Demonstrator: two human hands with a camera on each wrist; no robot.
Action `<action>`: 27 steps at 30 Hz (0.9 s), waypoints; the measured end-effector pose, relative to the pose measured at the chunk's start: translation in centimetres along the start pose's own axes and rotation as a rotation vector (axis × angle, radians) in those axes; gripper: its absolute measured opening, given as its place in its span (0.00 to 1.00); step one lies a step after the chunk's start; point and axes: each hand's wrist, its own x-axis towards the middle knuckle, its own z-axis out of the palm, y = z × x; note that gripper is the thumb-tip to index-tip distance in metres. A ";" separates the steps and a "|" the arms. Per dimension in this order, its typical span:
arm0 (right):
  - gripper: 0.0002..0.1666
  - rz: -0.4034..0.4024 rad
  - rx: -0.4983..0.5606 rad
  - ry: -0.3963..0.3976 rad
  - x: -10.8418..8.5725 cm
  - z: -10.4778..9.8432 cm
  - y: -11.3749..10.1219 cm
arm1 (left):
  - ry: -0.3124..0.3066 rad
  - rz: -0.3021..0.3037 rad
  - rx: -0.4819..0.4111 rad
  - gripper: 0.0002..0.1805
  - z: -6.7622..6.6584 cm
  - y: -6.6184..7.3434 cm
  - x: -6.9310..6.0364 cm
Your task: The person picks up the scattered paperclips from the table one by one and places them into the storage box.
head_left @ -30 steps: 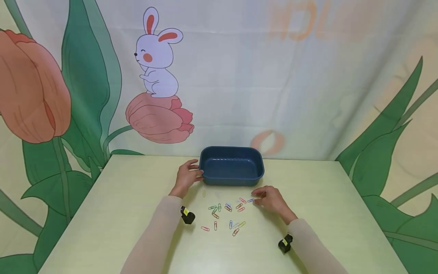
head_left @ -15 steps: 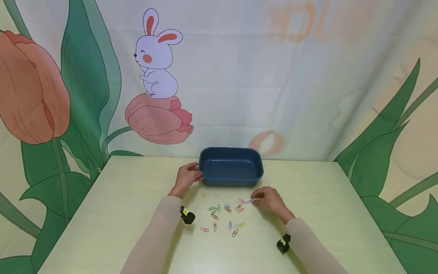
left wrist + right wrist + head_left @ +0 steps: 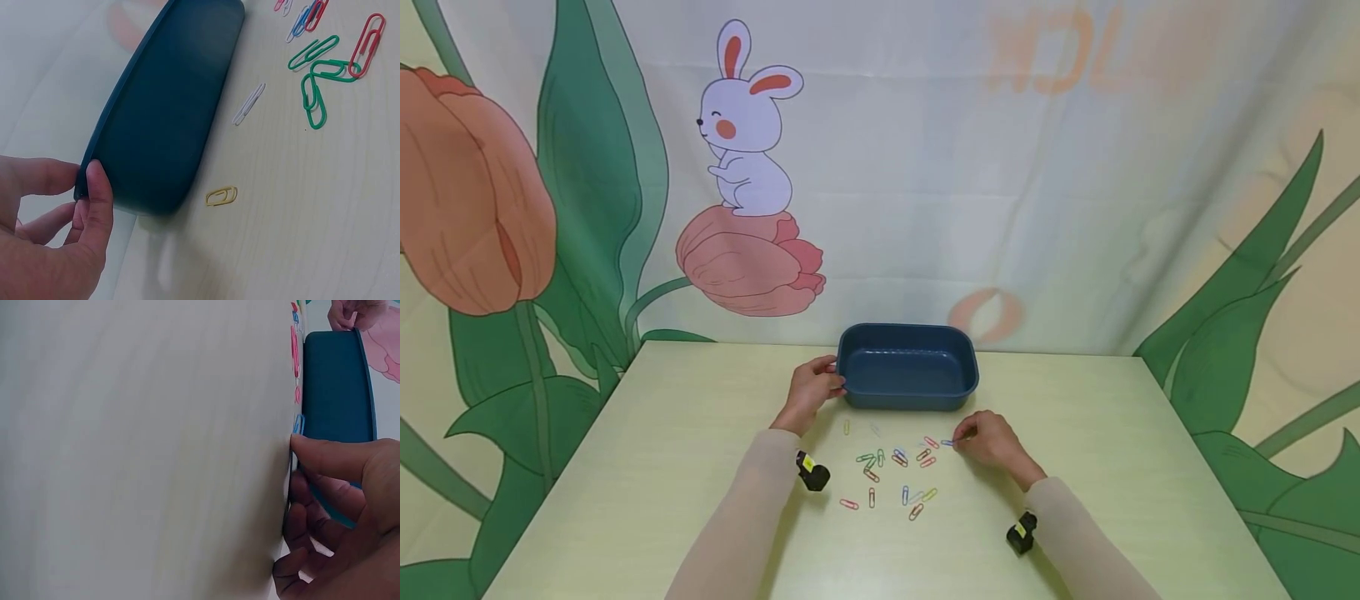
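A dark blue bin [image 3: 908, 402] stands at the back of the table. My left hand [image 3: 809, 390] pinches its left rim between thumb and fingers, as the left wrist view shows close up. In front of the bin, my right hand [image 3: 991, 439] has thumb and fingertips on one end of a blue paper clip [image 3: 299, 424]; the clip's other end sticks out to the left. Several paper clips lie scattered between the hands, among them a yellow one [image 3: 222, 195], a white one [image 3: 249, 104], a red one [image 3: 367, 45] and a pink one [image 3: 932, 442].
Nearer the front lie more paper clips, including a red one [image 3: 849, 504], a blue one [image 3: 906, 495] and a yellow one [image 3: 930, 494]. The pale table [image 3: 1075, 433] meets a printed curtain [image 3: 910, 208] behind the bin. A small black camera sits on each wrist.
The right hand's fingers have closed together on the blue paper clip, which now tilts a little. My left hand and the bin stay in place.
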 end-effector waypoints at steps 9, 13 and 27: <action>0.05 -0.025 0.088 0.011 0.0 -0.1 0.4 | 0.009 0.009 0.002 0.29 -0.1 -0.2 0.2; 0.07 -0.023 0.098 0.015 -0.2 -0.4 0.4 | 0.003 0.002 0.006 0.29 0.0 -0.2 0.3; 0.05 -0.075 0.151 0.037 -1.1 -3.2 -1.5 | 0.002 -0.009 0.004 0.29 0.2 -0.2 0.3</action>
